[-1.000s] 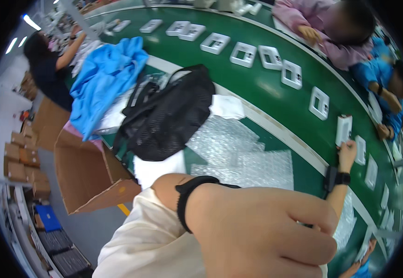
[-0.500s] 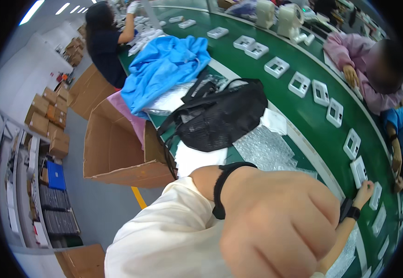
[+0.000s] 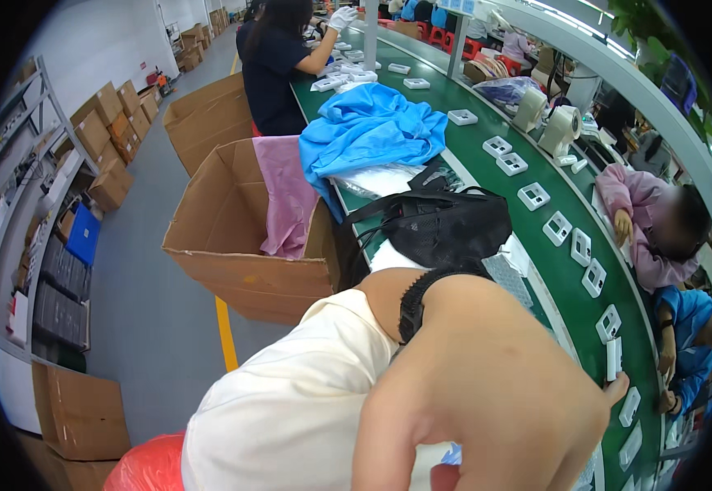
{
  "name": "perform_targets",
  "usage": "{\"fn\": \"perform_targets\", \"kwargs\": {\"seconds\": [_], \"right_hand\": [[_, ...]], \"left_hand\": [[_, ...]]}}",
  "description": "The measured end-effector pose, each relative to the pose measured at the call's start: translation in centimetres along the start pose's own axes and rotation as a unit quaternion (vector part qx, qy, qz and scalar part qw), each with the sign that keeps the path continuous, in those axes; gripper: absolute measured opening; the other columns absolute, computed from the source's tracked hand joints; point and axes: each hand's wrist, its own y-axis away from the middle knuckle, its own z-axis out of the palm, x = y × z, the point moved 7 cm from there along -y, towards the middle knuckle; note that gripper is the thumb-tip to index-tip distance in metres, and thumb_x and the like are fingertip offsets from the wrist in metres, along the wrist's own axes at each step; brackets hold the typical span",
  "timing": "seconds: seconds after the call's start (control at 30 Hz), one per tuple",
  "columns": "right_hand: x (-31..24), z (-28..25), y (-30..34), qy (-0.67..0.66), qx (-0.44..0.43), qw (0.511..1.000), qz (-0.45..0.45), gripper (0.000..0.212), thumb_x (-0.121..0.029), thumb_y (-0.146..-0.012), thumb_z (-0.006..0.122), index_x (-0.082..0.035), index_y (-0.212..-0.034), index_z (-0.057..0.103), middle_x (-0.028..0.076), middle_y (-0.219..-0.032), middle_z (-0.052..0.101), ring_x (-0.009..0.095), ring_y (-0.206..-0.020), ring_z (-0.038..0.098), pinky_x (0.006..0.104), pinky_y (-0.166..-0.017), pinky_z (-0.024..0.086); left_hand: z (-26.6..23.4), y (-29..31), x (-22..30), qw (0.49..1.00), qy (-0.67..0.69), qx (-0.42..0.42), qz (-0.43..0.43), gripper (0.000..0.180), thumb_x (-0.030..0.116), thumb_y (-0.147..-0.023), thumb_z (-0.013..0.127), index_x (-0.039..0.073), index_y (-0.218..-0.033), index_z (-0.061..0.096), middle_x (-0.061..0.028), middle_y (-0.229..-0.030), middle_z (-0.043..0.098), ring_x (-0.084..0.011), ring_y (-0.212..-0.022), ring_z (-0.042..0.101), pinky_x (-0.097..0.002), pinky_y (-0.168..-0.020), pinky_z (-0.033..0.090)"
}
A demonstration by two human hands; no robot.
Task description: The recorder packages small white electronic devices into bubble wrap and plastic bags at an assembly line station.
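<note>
My left hand (image 3: 487,385) fills the lower foreground, close to the camera, with a cream sleeve and a dark band at the wrist. Its fingers curl downward and look closed; what they hold, if anything, is hidden. Behind it, at the right, part of my right hand (image 3: 616,389) shows above the green conveyor belt (image 3: 528,229). Its visible fingers grip a white plastic casing (image 3: 614,358), which is turned up on its edge. Just beyond that piece lies another white casing (image 3: 608,323) with cut-out openings, flat on the belt.
Several similar casings lie along the belt. A black bag (image 3: 446,225) and a blue garment (image 3: 372,127) lie on the near side, beside a large open cardboard box (image 3: 249,278). Co-workers in pink (image 3: 646,221) and blue (image 3: 687,335) sit across; another person (image 3: 278,74) stands farther along.
The view has tilted up and shifted left, showing more of the room. The casing at my right hand now stands on edge in its grip. My left hand has turned from a fist to downward-curled fingers.
</note>
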Motion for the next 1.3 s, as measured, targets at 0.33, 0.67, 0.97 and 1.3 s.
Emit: {"fn": "perform_targets", "kwargs": {"seconds": [0.33, 0.67, 0.97, 1.3], "right_hand": [[3.4, -6.3, -3.2, -0.119, -0.103, 0.980, 0.123, 0.017, -0.020, -0.075, 0.048, -0.002, -0.076, 0.048, 0.008, -0.064, 0.049, 0.017, -0.052, 0.050, 0.0243, -0.042, 0.041], [-10.0, 1.5, 8.6, -0.014, -0.098, 0.991, -0.087, 0.011, 0.000, -0.069, 0.046, -0.002, -0.080, 0.048, 0.008, -0.070, 0.051, 0.018, -0.055, 0.053, 0.0273, -0.052, 0.047], [-12.6, 6.6, 14.8, 0.026, -0.192, 0.976, -0.098, 0.019, 0.003, -0.063, 0.046, -0.001, -0.082, 0.048, 0.009, -0.071, 0.050, 0.018, -0.057, 0.052, 0.0299, -0.057, 0.051], [-10.0, 4.6, 10.3, 0.057, -0.147, 0.981, -0.112, 0.012, -0.006, -0.068, 0.048, 0.000, -0.078, 0.053, 0.011, -0.070, 0.054, 0.019, -0.052, 0.054, 0.0253, -0.041, 0.043]], "left_hand": [[4.6, -0.2, 1.1, 0.993, -0.051, -0.089, -0.063, 0.025, 0.017, -0.073, 0.066, 0.001, -0.058, 0.053, -0.0021, -0.052, 0.049, -0.0125, -0.046, 0.047, -0.0246, -0.042, 0.034], [-6.6, 26.8, -17.4, 0.564, -0.600, 0.049, -0.565, 0.044, 0.045, -0.064, 0.067, 0.008, -0.087, 0.062, -0.0130, -0.087, 0.059, -0.0289, -0.083, 0.057, -0.0413, -0.067, 0.045], [-6.1, 29.5, -18.8, 0.461, -0.603, -0.012, -0.650, 0.051, 0.046, -0.065, 0.066, 0.011, -0.102, 0.058, -0.0137, -0.106, 0.054, -0.0331, -0.100, 0.049, -0.0419, -0.080, 0.042], [-8.7, 29.4, -21.2, 0.462, -0.617, -0.060, -0.634, 0.039, 0.037, -0.062, 0.067, 0.009, -0.089, 0.063, -0.0117, -0.090, 0.062, -0.0303, -0.085, 0.057, -0.0416, -0.070, 0.047]]}}
